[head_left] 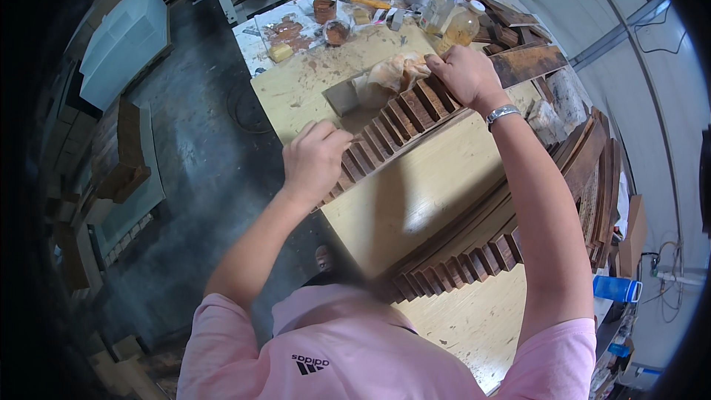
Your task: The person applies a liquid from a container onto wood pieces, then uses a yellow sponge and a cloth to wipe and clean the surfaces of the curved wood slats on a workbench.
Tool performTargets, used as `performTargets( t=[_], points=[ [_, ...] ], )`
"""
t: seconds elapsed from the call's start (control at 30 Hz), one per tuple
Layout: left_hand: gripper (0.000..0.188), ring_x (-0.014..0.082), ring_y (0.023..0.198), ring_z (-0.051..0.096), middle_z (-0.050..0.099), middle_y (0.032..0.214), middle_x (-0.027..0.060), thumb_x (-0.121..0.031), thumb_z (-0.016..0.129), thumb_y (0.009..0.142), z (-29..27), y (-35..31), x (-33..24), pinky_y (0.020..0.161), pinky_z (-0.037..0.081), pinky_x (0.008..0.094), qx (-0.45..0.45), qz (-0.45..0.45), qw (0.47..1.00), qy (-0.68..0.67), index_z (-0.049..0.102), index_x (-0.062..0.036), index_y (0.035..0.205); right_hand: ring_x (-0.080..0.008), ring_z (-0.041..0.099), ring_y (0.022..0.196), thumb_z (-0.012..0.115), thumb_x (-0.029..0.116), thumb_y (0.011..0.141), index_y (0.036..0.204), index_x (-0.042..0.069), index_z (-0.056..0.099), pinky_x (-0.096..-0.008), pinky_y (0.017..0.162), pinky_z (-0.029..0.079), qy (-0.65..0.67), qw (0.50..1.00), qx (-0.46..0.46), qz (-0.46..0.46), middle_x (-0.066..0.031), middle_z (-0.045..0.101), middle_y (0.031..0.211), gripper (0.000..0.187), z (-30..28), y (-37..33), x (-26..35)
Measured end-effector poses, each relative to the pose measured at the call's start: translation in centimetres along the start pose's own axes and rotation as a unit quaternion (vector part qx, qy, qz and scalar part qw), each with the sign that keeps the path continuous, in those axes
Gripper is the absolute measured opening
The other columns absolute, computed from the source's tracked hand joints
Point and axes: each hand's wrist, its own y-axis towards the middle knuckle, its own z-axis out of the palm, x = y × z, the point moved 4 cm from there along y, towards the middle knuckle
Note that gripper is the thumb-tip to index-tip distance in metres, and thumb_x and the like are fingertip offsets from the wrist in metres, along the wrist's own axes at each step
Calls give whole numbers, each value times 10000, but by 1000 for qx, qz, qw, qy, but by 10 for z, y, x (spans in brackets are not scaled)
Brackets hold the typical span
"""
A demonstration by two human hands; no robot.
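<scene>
Toothed wooden strip (417, 110): one, beneath two hands (315, 157).

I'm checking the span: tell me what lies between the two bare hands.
In the head view, a row of flat brown wooden slats runs between the left hand and right hand; crumpled off-white cloth lies just beyond, nearer the right hand.

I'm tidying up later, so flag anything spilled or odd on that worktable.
Brown material is smeared on the far-left part of the worktable; it looks spilled because it lies outside the nearby clear cup. The farther row of wooden blocks shows nothing clearly wrong.
</scene>
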Motion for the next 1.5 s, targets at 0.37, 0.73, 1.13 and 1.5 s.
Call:
performTargets(
  t=[0.37,0.73,1.13,1.5],
  points=[
    [131,292,764,610,616,795,60,-43,691,796,9,-40,2,649,507,423,-49,-20,997,-61,743,-108,897,-452,673,857,487,470,906,802,-8,744,-479,871,532,3,1000,-22,-14,-274,696,860,553,3,4,-4],
    [85,288,696,599,597,718,108,-11,726,795,14,-55,-12,634,489,384,-53,-17,990,-133,756,-49,864,-452,669,873,485,464,915,808,-2,742,-485,876,527,0,1000,-18,-16,-287,691,871,543,2,5,-5],
    [126,304,716,590,603,764,110,13,676,803,10,-60,23,628,482,410,-131,-103,981,-96,742,-67,875,-442,673,885,497,477,926,840,4,748,-476,871,528,-4,1000,-8,-22,-278,695,884,542,6,3,-5],
    [136,305,728,598,619,777,103,3,647,801,11,-57,21,632,484,411,-113,-79,986,-93,736,-64,879,-452,670,895,482,475,926,849,0,744,-478,880,526,-15,1000,-15,-13,-284,693,899,548,4,8,-5]
  ],
)
